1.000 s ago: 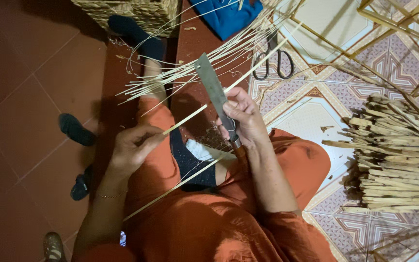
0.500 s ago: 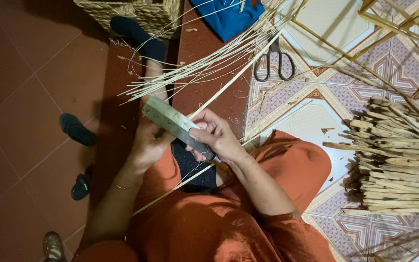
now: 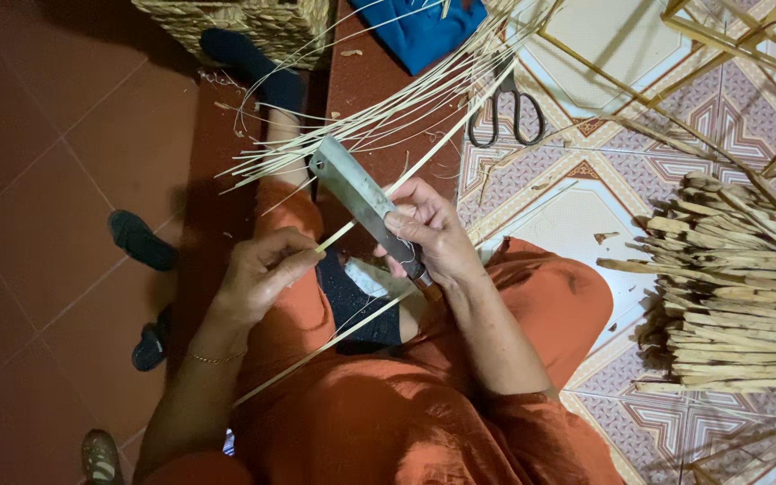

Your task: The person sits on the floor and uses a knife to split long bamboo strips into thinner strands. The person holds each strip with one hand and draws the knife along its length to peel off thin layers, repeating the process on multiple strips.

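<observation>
My right hand (image 3: 431, 235) grips the handle of a broad flat knife (image 3: 352, 190), its blade pointing up and to the left. A long thin bamboo strip (image 3: 424, 162) runs under the blade from upper right down toward my lap. My left hand (image 3: 262, 269) pinches that strip just left of the blade. A second split length (image 3: 316, 352) trails down across my orange-clad legs. A dark cloth (image 3: 352, 305) lies on my lap beneath the hands.
A fan of thin bamboo slivers (image 3: 361, 117) spreads ahead of the knife. Black scissors (image 3: 507, 112) lie on the patterned tile. A heap of cut bamboo sticks (image 3: 738, 287) sits at the right. A woven basket (image 3: 244, 22), blue cloth (image 3: 424, 27) and dark slippers (image 3: 141, 241) are nearby.
The knife swung from upright to lying flat, then rose again to a slant. My left hand moved back onto the strip and pinches it left of the blade.
</observation>
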